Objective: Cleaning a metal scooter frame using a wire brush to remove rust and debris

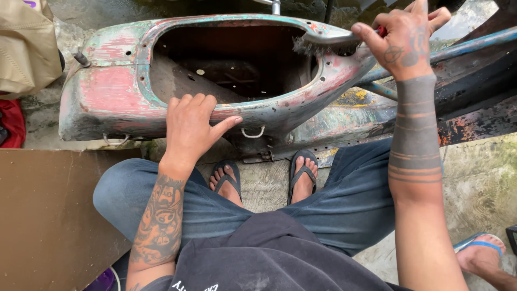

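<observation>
An old scooter body shell (116,89) with worn red and teal paint lies on its side in front of me. My left hand (191,126) rests flat on its near rim, fingers wrapped over the edge. My right hand (404,37) grips the red handle of a wire brush (320,42), whose bristles press on the far right rim of the shell's open cavity. I squat with both feet in flip-flops just below the shell.
A brown board (48,215) lies at the lower left. A tan bag (27,43) and a red item (12,121) sit at the far left. Another person's foot in a blue sandal (482,250) shows at the lower right. Wet concrete ground surrounds everything.
</observation>
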